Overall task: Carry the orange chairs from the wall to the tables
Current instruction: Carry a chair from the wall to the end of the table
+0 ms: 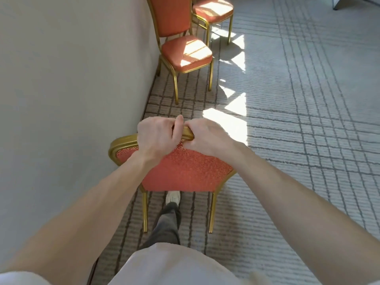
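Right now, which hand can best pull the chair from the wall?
Probably the right hand: it grips the chair's top rail on the open side; the left hand is nearer the wall.

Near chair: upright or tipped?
Upright. Left hand and right hand grip the near chair by its top rail; its two visible legs point straight down at the carpet. Whether the feet touch it: cannot tell.

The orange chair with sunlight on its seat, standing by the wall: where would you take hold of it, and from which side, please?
Take the sunlit chair by the gold frame of its upright backrest, high up. Come from the carpet side: the wall stands close behind its back. The left hand and right hand grip the near chair by its top rail likewise.
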Tool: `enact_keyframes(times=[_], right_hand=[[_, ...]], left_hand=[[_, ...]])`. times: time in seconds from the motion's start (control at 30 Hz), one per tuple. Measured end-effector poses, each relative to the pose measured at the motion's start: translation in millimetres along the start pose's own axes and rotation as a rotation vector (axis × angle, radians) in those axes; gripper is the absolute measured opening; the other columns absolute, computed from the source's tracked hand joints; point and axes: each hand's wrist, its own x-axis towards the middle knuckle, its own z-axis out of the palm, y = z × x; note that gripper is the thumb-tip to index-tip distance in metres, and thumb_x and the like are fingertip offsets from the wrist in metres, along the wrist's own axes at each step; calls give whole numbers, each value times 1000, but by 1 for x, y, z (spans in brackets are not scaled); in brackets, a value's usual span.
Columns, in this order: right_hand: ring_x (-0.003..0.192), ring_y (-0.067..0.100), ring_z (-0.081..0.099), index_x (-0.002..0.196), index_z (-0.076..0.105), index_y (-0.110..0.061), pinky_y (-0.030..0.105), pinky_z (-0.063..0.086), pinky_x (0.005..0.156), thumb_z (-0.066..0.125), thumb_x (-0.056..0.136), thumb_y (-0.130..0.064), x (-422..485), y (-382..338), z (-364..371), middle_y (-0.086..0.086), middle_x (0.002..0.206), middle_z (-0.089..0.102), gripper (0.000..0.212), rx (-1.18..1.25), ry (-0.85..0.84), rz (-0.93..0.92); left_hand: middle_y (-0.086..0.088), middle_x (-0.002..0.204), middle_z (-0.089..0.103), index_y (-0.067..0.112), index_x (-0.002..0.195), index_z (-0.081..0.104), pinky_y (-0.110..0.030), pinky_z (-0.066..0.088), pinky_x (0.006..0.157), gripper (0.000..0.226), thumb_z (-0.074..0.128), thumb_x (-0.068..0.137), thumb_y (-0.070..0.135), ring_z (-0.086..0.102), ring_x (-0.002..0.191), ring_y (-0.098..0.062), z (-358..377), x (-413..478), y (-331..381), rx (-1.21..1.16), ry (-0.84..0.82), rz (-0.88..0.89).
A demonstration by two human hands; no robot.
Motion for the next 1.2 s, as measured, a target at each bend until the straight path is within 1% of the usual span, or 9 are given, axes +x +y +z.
enact_keyframes(times=[0.13,0.27,0.47,0.57,0.67,0.73,0.8,0.97,1.2], right_hand=[[78,20,62,100,64,-29,39,52,71,63,80,-42,83,15,-21,-5,82,67,24,68,232,134],[77,18,63,95,63,-32,40,54,73,64,75,-48,154,40,-63,-8,80,67,26,156,183,169],[67,21,63,83,56,-32,41,54,68,53,76,-57,224,63,-81,-7,70,64,26,53,296,166],[72,22,63,84,55,-31,40,53,71,56,79,-54,244,72,-92,-6,73,65,24,42,223,175],[78,23,63,85,56,-26,38,52,75,60,78,-49,264,81,-108,-4,75,63,24,38,88,220],[78,20,61,87,59,-21,34,50,73,64,77,-45,276,85,-119,-5,76,62,27,50,-15,238],[74,17,62,88,61,-18,30,49,64,67,77,-40,284,91,-129,-4,75,63,25,77,-108,217],[66,14,56,80,56,-22,28,36,53,65,78,-45,286,117,-133,-7,71,58,25,116,-23,156],[67,14,64,82,61,-25,37,57,62,66,73,-47,227,210,-176,-5,74,66,25,301,95,304]], left_hand=[[6,47,44,20,54,63,-29,25,51,62,32,102,43,42,48,-17,22,99,-12,38,14,-7],[3,55,51,19,64,69,-31,32,56,62,29,100,49,50,55,-20,41,185,-22,1,-105,-28],[3,67,59,21,68,63,-33,35,64,54,29,100,49,54,66,-18,63,267,-39,-111,-328,-21],[3,61,59,20,66,66,-33,38,62,58,29,100,50,58,64,-18,72,287,-41,-97,-307,0],[1,68,65,23,78,70,-37,48,69,62,27,97,62,60,69,-17,76,314,-46,-181,-538,-35],[-3,71,66,18,80,69,-39,50,72,67,26,95,67,61,71,-20,78,325,-47,-223,-647,-70],[-5,69,63,11,73,64,-39,48,69,70,25,98,65,59,69,-23,82,331,-44,-188,-625,-90],[-10,75,59,23,64,45,-50,51,81,52,25,105,49,59,78,-30,79,351,-13,-158,-668,-69],[-6,68,58,22,60,38,-44,49,70,54,24,105,49,59,72,-28,106,383,105,-127,-705,194]])
